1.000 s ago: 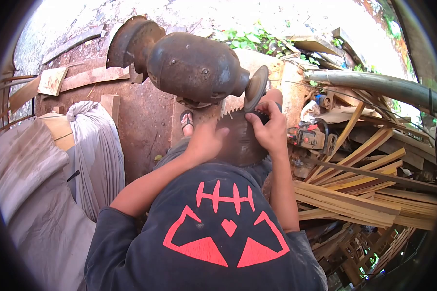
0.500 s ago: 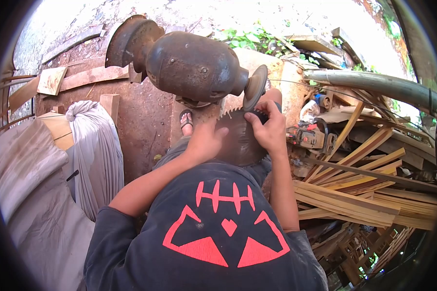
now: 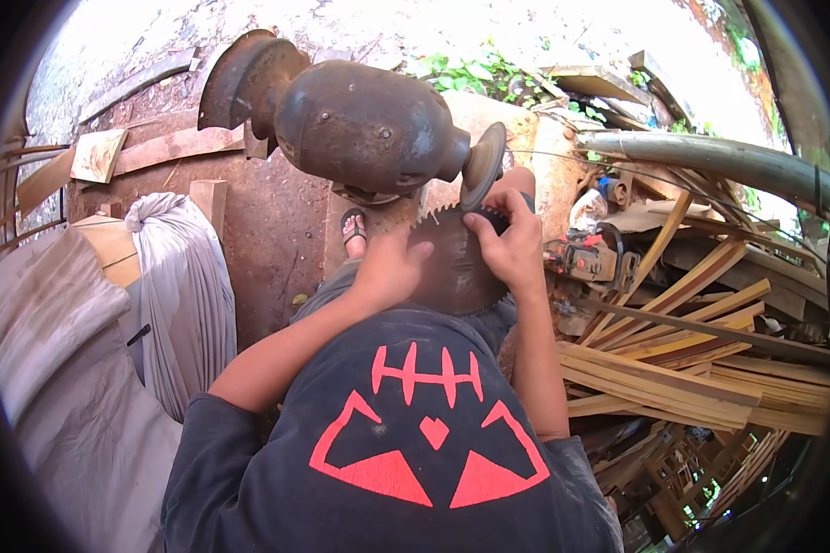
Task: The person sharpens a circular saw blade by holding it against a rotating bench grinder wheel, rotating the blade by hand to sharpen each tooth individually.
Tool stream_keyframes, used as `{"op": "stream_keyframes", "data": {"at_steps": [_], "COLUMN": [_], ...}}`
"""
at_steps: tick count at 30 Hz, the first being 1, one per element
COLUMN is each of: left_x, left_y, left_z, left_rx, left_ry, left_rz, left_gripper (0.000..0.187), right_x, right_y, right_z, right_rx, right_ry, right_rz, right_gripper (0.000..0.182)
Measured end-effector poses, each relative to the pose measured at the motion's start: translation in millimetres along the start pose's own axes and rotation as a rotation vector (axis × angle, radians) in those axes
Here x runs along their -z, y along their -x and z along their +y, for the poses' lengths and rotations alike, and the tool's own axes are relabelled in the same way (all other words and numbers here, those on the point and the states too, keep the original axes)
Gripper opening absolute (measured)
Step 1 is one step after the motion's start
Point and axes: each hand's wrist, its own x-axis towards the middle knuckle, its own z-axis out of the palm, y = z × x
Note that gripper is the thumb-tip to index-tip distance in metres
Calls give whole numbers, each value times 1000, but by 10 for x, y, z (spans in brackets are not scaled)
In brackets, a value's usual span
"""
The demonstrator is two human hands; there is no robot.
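Observation:
A round, toothed circular saw blade rests against my lap, its upper teeth right at the grinding wheel. The wheel sits on the right end of a rusty bench grinder; a larger flared guard covers the other end. My left hand grips the blade's left edge, thumb lying across its face and the other fingers hidden behind. On the upper right edge, just below the wheel, my right hand pinches the blade between thumb and fingers.
Long wooden strips are heaped at the right, beside a red-and-black power tool. A thick metal pipe runs above them. Grey cloth drapes over something at the left. Boards lie behind on the reddish ground.
The view has shifted very slightly. Both hands, the saw blade and the grinder keep nearly the same positions.

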Motion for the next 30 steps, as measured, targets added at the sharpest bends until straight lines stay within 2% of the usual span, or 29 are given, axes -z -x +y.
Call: {"op": "stream_keyframes", "data": {"at_steps": [8, 14, 15, 17, 21, 23, 26, 30], "left_x": [33, 18, 20, 15, -134, -177, -70, 78], "left_y": [20, 64, 70, 81, 52, 41, 89, 115], "left_z": [47, -7, -26, -54, -298, -435, -296, -73], "left_rx": [-12, -15, -9, 0, -7, 54, 109, 122], "left_ry": [-38, 209, 163, 71, 338, 369, 400, 238], "left_rz": [-3, -29, -42, -68, -126, -179, -237, -212], "left_gripper": [28, 31, 30, 29, 27, 27, 30, 33], "right_x": [14, 25, 30, 44, 91, 67, 58, 11], "right_y": [3, 6, 11, 71, 146, 162, 172, 150], "right_z": [-26, -55, -54, -49, -4, 64, 60, 51], "right_rx": [-14, -16, -14, -125, -305, -284, -254, -220], "right_ry": [4, 29, 42, 62, 83, 41, 28, 27], "right_rz": [-7, -38, -38, -33, -19, -10, -24, -42], "right_gripper": [32, 36, 37, 39, 43, 44, 45, 46]}}
